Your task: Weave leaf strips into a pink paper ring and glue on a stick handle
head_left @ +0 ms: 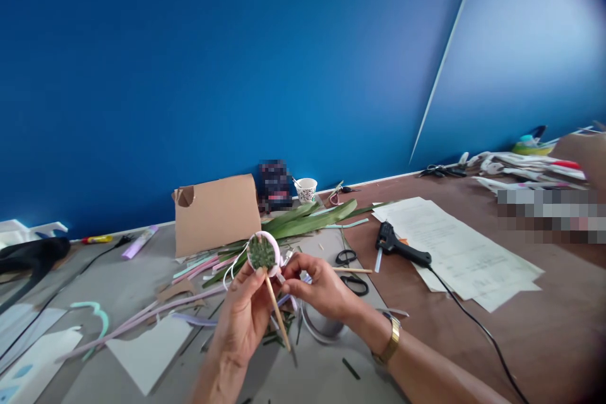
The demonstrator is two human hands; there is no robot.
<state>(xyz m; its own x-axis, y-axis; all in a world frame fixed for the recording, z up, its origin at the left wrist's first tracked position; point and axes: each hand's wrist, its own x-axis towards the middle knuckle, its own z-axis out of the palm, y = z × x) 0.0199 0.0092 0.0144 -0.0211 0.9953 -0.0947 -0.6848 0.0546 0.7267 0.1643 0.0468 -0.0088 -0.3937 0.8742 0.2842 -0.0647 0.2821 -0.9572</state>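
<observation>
My left hand (246, 312) is closed on a small round piece (262, 252) with a woven-looking green face and a pale pink rim. A thin wooden stick (278, 314) slants down from its lower edge, under my left thumb. At the rim's right side my right hand (318, 284) pinches a pale strip (280, 278), partly hidden by the fingers. Loose white loops hang to the left of the round piece. Behind both hands lie long green leaves (310, 222) and pastel strips (208, 267). Black-handled scissors (355, 285) rest just beyond my right hand.
A black glue gun (402, 246) lies on the right, its cord trailing forward beside paper sheets (466, 249). Cardboard (216, 214) and a patterned cup (307, 190) stand near the blue partition (213, 76). Another person's hand (580, 154) shows at far right, near white strips.
</observation>
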